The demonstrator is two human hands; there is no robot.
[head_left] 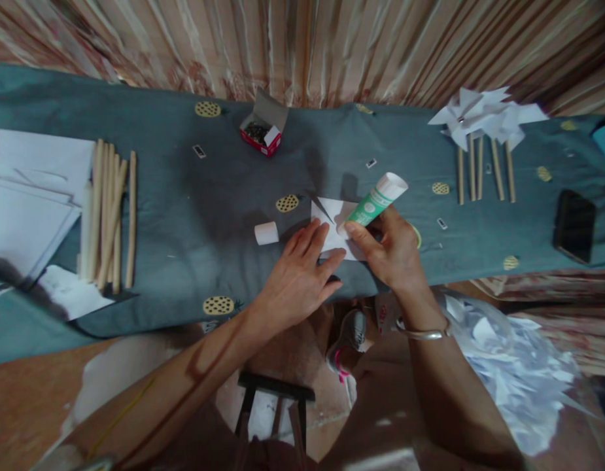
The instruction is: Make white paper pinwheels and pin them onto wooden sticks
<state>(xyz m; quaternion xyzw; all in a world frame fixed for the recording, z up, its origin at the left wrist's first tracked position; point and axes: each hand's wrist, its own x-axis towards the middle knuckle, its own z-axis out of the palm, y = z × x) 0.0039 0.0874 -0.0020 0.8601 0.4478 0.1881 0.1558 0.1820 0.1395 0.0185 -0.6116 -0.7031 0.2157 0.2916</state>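
Head view, looking down at the table [184, 196] draped in grey-blue cloth: my right hand [395, 252] has its grip pinched on a green-and-white glue tube [375, 203], nozzle end down and touching the folded white paper [334, 226] near the table's front edge. My left hand [302, 275] lies flat, fingers spread, pressing the paper's near-left part. The tube's white cap [266, 233] lies just left of the paper. Wooden sticks [108, 219] lie in a bundle at far left beside a stack of white sheets [32, 196]. A small red box [263, 127] stands open near the back edge. At right, finished paper pinwheels [483, 118] on sticks lie together, with a dark phone [574, 226] nearer the front edge. Paper scraps [513, 366] fill a clear bag below the table.
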